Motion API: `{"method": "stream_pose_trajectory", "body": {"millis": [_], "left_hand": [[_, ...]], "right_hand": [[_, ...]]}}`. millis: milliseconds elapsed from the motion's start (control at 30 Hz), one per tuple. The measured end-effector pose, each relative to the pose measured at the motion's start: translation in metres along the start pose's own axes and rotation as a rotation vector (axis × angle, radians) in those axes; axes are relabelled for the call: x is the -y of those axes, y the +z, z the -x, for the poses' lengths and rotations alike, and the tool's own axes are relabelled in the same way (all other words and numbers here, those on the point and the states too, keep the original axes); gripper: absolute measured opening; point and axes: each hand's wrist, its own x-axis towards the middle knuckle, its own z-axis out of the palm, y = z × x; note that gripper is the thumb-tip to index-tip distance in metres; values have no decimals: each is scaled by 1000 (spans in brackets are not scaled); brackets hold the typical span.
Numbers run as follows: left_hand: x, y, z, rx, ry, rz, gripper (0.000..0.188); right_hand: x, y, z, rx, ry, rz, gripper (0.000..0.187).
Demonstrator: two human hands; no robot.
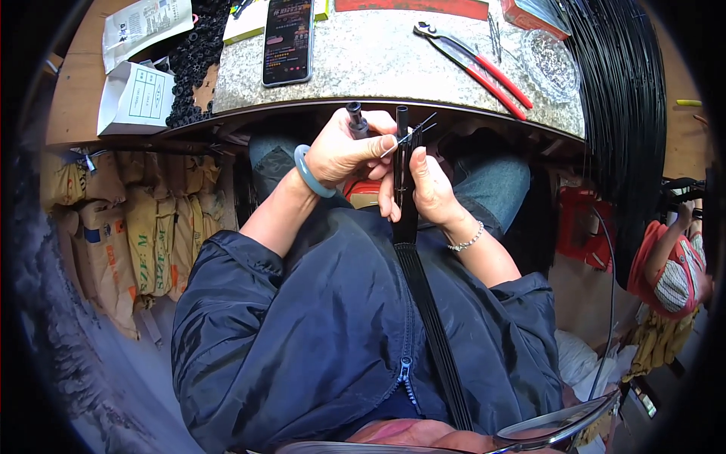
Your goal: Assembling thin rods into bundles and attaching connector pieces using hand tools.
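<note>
My left hand [344,151], with a pale blue bangle at its wrist, is closed around a dark tubular fitting [355,115] with a wider open top. Its thumb reaches across to the thin rod ends [425,125] that stick out at a slant. Closed too, my right hand [435,189] wears a chain bracelet and grips a bundle of thin black rods [427,318] that runs down over my jacket. Among the rods at its top stands a black tube [402,117] with an open end. The fingers partly hide where rods, tube and fitting meet.
Before me the speckled worktop [355,64] bears a phone [288,41], red-handled pliers [484,72] and a glass dish [550,64]. Small black parts [200,60] are heaped at left beside a white box [136,98]. Long black rods [624,98] hang at right, near another person [673,268].
</note>
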Motion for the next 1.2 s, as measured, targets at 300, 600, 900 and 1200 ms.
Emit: {"method": "stream_pose_trajectory", "body": {"millis": [300, 600, 900, 1200], "left_hand": [[-12, -10, -5, -80, 180, -78, 45], [-37, 33, -21, -6, 177, -77, 39], [-31, 23, -24, -80, 79, -175, 46], [-32, 25, -24, -53, 103, -196, 45]], "right_hand": [[-4, 2, 0, -62, 105, -22, 69], [-3, 9, 2, -122, 49, 64, 68], [-6, 5, 1, -157, 48, 34, 67], [-2, 5, -1, -156, 42, 38, 67]]}}
